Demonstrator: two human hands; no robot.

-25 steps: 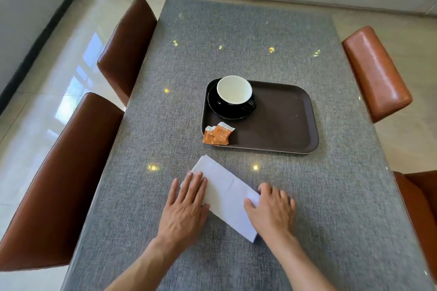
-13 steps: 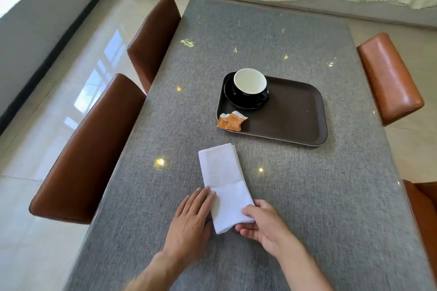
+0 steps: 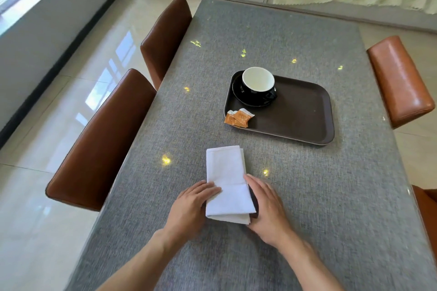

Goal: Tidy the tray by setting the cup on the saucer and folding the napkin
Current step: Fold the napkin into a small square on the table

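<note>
A white napkin [image 3: 225, 178], folded into a long strip, lies on the grey table in front of the tray. Its near end is lifted and curled over between my hands. My left hand [image 3: 191, 208] grips that end from the left, thumb on top. My right hand [image 3: 266, 208] holds it from the right, fingers along the strip's edge. On the dark brown tray [image 3: 305, 113], a black cup [image 3: 258, 84] with a white inside stands on a black saucer [image 3: 246, 100] in the far left corner.
Two orange sachets [image 3: 238, 117] lie on the tray's near left corner. Brown leather chairs stand along the table's left side [image 3: 99, 139] and right side [image 3: 399, 80]. The grey table [image 3: 331, 196] stretches from me to the far wall.
The napkin has swung from a diagonal to lying lengthwise away from me. Both hands moved to its near end and lifted it into a fold. The camera view shifted left.
</note>
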